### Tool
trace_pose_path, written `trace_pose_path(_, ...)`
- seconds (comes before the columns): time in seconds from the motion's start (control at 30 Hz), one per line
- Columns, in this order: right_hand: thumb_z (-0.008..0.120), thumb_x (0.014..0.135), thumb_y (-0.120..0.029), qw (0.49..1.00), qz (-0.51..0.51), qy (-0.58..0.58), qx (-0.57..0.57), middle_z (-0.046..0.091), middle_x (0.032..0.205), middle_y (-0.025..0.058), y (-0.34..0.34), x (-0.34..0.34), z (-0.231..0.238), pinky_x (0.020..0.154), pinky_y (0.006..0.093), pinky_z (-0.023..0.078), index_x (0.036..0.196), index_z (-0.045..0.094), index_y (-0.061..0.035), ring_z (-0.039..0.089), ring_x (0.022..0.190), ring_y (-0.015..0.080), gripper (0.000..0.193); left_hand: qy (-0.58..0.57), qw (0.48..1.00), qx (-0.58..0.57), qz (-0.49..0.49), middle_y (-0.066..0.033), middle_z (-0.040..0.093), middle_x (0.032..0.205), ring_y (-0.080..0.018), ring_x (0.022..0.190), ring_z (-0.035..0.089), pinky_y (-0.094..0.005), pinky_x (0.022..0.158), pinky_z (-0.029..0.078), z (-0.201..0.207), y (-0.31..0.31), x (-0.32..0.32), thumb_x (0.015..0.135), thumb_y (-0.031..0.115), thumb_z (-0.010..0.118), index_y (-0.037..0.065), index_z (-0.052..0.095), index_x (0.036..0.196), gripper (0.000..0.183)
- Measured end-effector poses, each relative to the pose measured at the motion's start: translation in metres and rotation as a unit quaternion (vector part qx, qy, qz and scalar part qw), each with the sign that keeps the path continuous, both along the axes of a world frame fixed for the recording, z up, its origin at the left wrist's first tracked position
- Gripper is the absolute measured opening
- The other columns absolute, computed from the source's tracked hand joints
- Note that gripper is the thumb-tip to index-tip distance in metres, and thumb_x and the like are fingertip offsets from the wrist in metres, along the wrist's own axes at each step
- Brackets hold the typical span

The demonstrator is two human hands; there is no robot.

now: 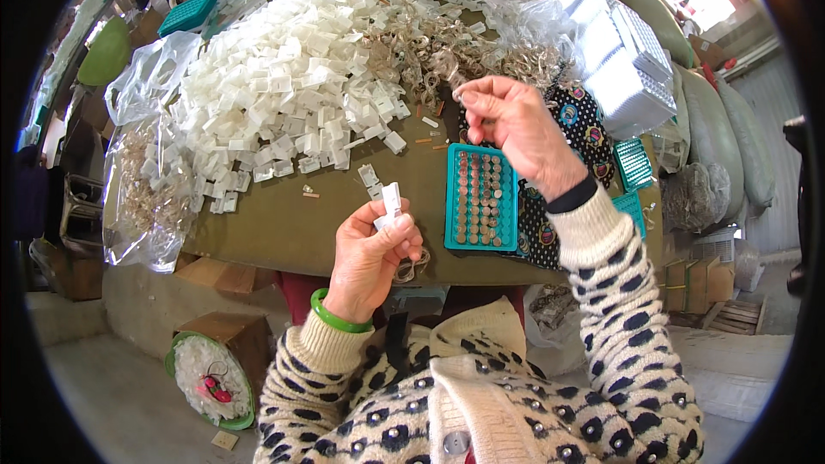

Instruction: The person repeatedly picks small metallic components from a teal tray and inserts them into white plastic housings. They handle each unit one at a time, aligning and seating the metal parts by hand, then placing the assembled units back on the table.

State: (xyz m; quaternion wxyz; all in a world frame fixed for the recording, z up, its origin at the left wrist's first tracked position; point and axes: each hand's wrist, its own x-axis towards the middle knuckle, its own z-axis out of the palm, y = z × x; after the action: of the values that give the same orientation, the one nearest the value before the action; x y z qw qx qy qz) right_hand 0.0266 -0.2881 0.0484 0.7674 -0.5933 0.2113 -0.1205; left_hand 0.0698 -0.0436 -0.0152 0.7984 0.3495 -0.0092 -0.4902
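My left hand (371, 253) pinches a small white plastic case (392, 198) upright between thumb and fingers. A thin coiled wire (413, 268) hangs beside the lower fingers of that hand. Farther right, my right hand (514, 125) is closed in a pinch at the edge of a heap of tangled brownish wires (412, 51). What its fingertips hold is too small to make out. Just below it lies a teal tray (450, 199) with rows of round, coin-like metal pieces (477, 193). Two loose white cases (369, 176) rest near my left hand.
A large heap of white plastic cases (284, 77) covers the table's left and middle. Stacked silvery trays (623, 60) stand at the back right, by a dotted dark cloth (593, 120). A clear bag of wires (146, 180) lies left. Below is a green-rimmed basin (210, 378).
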Motion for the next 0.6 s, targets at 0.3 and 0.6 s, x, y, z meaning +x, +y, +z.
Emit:
trace_pose_path(0.3,0.072,0.082,0.001,0.976,0.098,-0.192,-0.022,0.057,0.106,0.0048,0.086,-0.051,-0.021,0.085,0.028,0.047,0.1,0.071,-0.0024,0.056,0.093,0.0142,0.018,0.031,0.992,-0.115,-0.047,-0.0091,0.067,0.096,-0.0169,0.079,0.065,-0.0256,0.058,0.051,0.024,0.007,-0.011,0.094,0.016,0.065,0.0,0.06,0.108,0.022)
trace_pose_path(0.6,0.077,0.075,0.002,0.942,0.157,-0.216,-0.203,0.053,0.105,0.0052,0.092,-0.082,-0.025,0.089,0.0303,0.046,0.097,0.072,-0.0073,0.052,0.099,0.0167,0.024,0.072,0.987,-0.113,-0.086,-0.0071,0.068,0.095,-0.015,0.077,0.067,-0.0269,0.061,0.055,0.018,0.014,-0.029,0.087,0.01,0.072,0.0,0.062,0.11,0.027)
